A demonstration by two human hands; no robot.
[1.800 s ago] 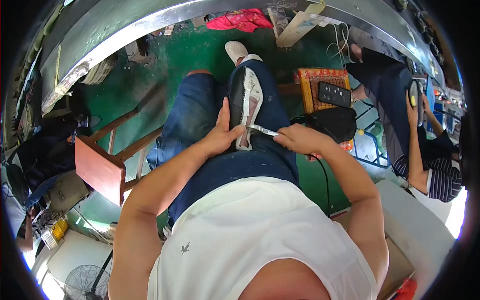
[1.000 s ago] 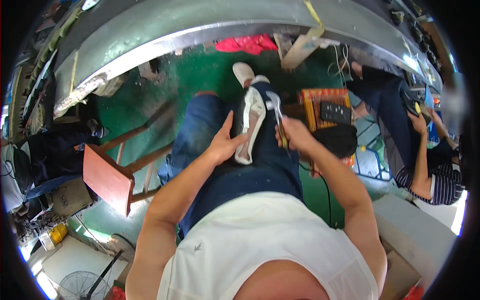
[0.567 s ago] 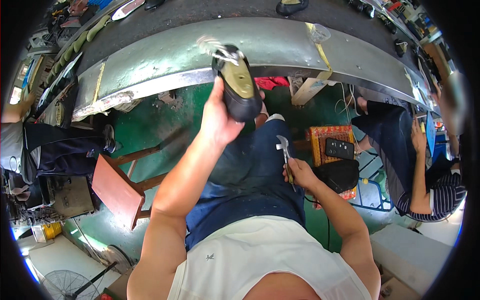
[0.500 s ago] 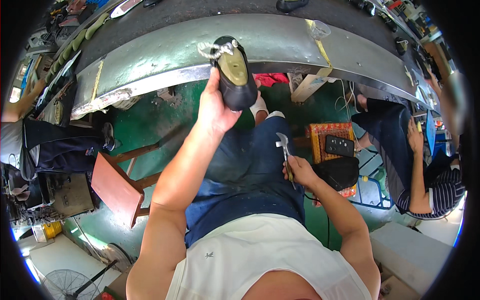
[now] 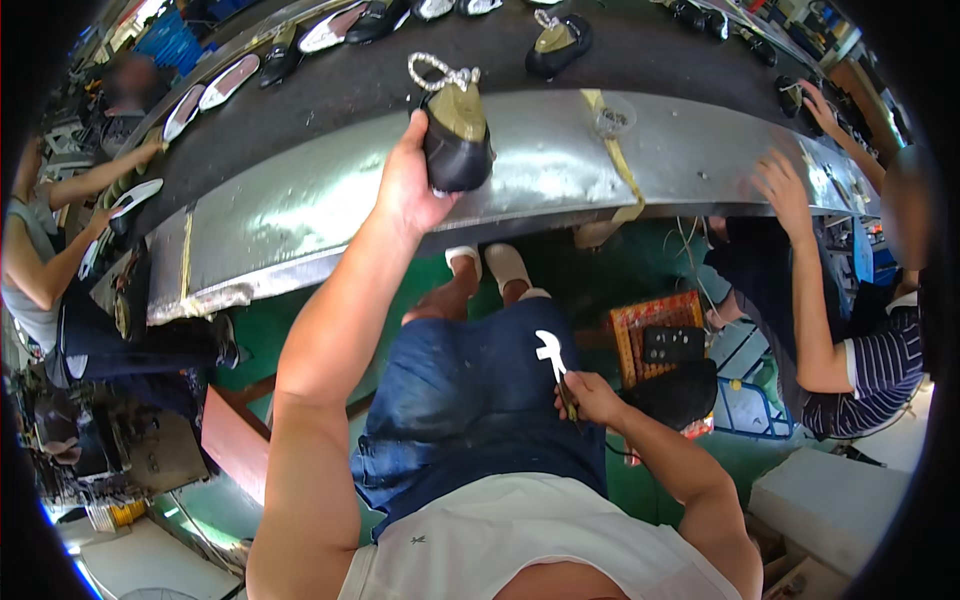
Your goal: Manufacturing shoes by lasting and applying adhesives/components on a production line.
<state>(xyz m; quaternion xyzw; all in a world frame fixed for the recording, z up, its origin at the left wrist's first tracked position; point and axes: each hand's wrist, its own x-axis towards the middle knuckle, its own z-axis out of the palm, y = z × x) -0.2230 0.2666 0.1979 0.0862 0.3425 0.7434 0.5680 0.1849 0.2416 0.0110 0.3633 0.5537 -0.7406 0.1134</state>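
**Black shoe held at the bench border, lasting pincers low over the thigh**

The left hand [image 5: 408,188] grips one black shoe [image 5: 457,160], thumb pressed along its side; its other fingers are mostly hidden. An olive last [image 5: 460,112] sits inside, topped by one looped rope [image 5: 461,76]. The shoe overlaps the metal border [image 5: 540,165] of the workbench; whether they touch cannot be told.

The right hand [image 5: 592,398] has its fingers curled around one pair of lasting pincers [image 5: 552,352], metal head pointing away, over the right thigh. The hands are well apart, with green floor [image 5: 620,265] showing between border and knees.

A yellow tape strip [image 5: 622,170] crosses the border beside one clear cup [image 5: 612,118]. Beyond lie one matching black-and-olive shoe [image 5: 562,48] and, at upper left, three pale sole-shaped pieces [image 5: 230,82].

The white shirt [image 5: 470,520] bears one small dark emblem [image 5: 417,539]. At right are one black phone-like device [image 5: 674,344], one black pouch [image 5: 675,395] and a co-worker's raised hand [image 5: 783,190].
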